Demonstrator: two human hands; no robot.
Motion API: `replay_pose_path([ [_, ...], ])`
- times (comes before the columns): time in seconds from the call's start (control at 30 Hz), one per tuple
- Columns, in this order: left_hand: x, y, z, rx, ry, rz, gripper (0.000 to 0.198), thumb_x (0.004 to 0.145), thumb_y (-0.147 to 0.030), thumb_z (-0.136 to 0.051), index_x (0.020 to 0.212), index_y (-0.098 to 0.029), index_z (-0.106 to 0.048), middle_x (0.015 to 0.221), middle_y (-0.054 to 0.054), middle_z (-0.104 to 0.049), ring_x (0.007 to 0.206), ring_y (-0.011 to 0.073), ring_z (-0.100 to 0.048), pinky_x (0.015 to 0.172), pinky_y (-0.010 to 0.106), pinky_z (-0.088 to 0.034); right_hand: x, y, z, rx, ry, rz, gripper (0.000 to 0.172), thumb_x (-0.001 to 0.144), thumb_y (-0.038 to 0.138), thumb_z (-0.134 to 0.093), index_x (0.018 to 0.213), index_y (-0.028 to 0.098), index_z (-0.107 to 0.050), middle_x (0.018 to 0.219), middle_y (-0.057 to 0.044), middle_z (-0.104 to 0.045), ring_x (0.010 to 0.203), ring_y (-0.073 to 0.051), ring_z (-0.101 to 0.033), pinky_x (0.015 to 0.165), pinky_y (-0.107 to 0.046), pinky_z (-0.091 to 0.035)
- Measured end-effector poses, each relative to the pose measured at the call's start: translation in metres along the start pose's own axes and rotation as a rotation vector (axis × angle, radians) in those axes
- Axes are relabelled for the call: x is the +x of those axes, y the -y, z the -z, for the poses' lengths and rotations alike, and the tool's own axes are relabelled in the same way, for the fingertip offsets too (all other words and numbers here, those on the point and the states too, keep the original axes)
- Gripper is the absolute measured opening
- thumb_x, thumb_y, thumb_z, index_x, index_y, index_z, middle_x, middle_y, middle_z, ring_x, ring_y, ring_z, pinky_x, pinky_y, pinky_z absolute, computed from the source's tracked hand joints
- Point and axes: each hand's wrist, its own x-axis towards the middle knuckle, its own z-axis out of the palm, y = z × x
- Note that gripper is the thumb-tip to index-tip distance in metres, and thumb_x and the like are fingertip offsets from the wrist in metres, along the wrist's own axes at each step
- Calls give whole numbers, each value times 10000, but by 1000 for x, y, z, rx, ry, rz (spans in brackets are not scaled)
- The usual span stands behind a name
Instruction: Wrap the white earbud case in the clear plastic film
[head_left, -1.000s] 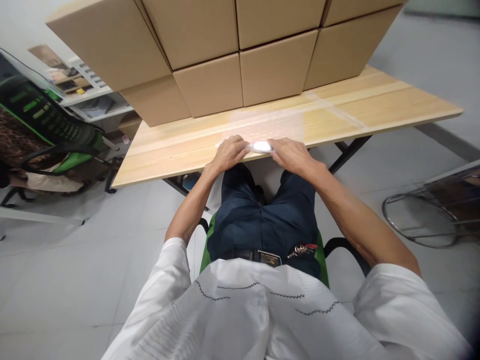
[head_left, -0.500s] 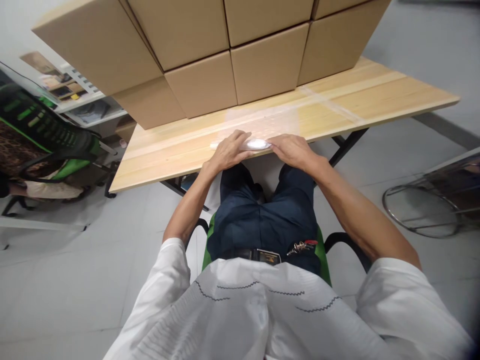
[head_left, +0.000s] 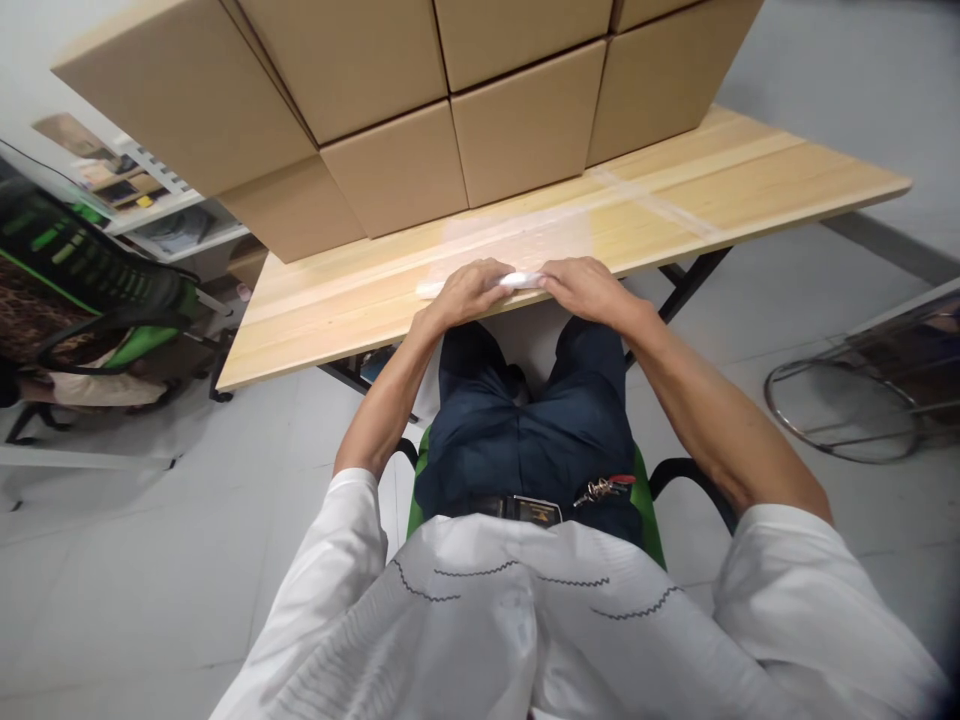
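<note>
At the near edge of the wooden table, both hands are on a white, shiny rolled bundle. My left hand is curled over its left part, with the thumb along the near side. On the right part, my right hand grips with bent fingers. A thin see-through plastic sheet, perhaps bubble wrap, lies flat just beyond the bundle and seems to run into it. What is inside the bundle is hidden.
Stacked cardboard boxes stand along the table's far side. A strip of clear tape crosses the wood on the right. A person sits by a black and green chair at left. A metal ring frame stands at right.
My hands have come closer together on the bundle, so less of it shows between them. The bundle looks slimmer and has shifted slightly away from me.
</note>
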Motion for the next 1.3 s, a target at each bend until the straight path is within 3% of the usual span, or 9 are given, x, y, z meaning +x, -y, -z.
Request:
replay_pose_path([
  [0.27,36,21,20,-334,165,8,563,1079,-671,-753,1271,-175,-940,1194,113,-913,1110,289,-818,1031,415,-650,4,-20,29,154,-31,-151,318,1061,461,-663,821,256,-694,801,-70,-714,898,-300,-659,868,-423,-463],
  [0.47,53,27,22,-410,229,78,476,1043,-597,-777,1167,-172,-954,1151,106,-900,1094,274,-797,993,404,-646,-7,-28,35,233,-126,-267,381,1045,502,-707,759,278,-593,734,-53,-633,837,-273,-596,796,-418,-451],
  [0.63,56,18,23,-372,185,143,330,1027,-484,-779,1004,-183,-912,974,79,-850,1064,254,-758,920,375,-638,-11,-35,31,210,-168,-351,386,1068,520,-700,771,295,-597,696,-66,-610,853,-309,-634,811,-447,-507],
  [0.77,56,18,23,-345,135,162,245,994,-428,-779,894,-227,-876,872,66,-799,978,249,-725,850,393,-616,-9,-40,24,133,-207,-356,377,1126,545,-615,879,283,-729,760,-119,-720,892,-361,-715,866,-508,-583],
  [0.93,57,24,22,-328,144,162,275,954,-447,-741,836,-216,-833,780,26,-707,783,189,-626,736,349,-509,-9,-48,13,54,-266,-353,493,1186,606,-520,1044,254,-836,849,-167,-803,938,-406,-763,876,-545,-609],
  [1.13,57,25,18,-312,135,192,287,977,-405,-714,771,-213,-768,741,14,-625,735,175,-543,720,351,-458,-16,-46,11,-45,-362,-446,543,1269,508,-390,1262,197,-835,1240,-255,-845,1253,-445,-730,1065,-574,-574],
  [1.23,58,26,16,-313,140,193,290,988,-426,-721,810,-212,-801,761,23,-656,755,181,-553,736,354,-467,-15,-19,10,-73,-396,-298,537,1279,448,-357,1447,194,-799,1520,-266,-782,1456,-460,-655,1216,-603,-528],
  [1.3,59,27,16,-313,138,195,304,986,-456,-730,876,-196,-841,789,25,-692,778,181,-580,752,343,-474,-9,6,5,-37,-334,-123,519,1255,412,-398,1559,217,-771,1629,-233,-754,1543,-471,-625,1280,-628,-514],
])
